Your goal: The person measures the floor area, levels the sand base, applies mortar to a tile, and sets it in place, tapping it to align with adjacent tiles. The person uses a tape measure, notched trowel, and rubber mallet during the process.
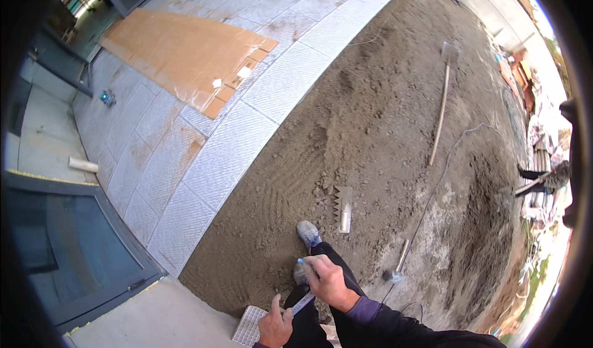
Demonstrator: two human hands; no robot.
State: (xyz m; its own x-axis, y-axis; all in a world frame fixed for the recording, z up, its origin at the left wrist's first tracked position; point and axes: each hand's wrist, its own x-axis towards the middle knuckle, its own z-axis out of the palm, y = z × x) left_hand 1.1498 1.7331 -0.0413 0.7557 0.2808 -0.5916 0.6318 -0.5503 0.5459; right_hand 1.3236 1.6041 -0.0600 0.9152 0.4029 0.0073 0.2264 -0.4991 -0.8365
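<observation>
At bottom centre, the left hand (275, 328) is at the end of a pale strip (302, 303); I cannot tell if its fingers are clamped. Just above, the right hand (328, 281) has fingers closed on a blue-tipped stick (301, 261). Beyond, near the centre, a toothed trowel (347, 207) lies on soil (370, 125).

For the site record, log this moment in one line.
left hand: at pale strip | right hand: pinching blue-tipped item | nearby: gridded panel | on soil: notched trowel, shovel
</observation>
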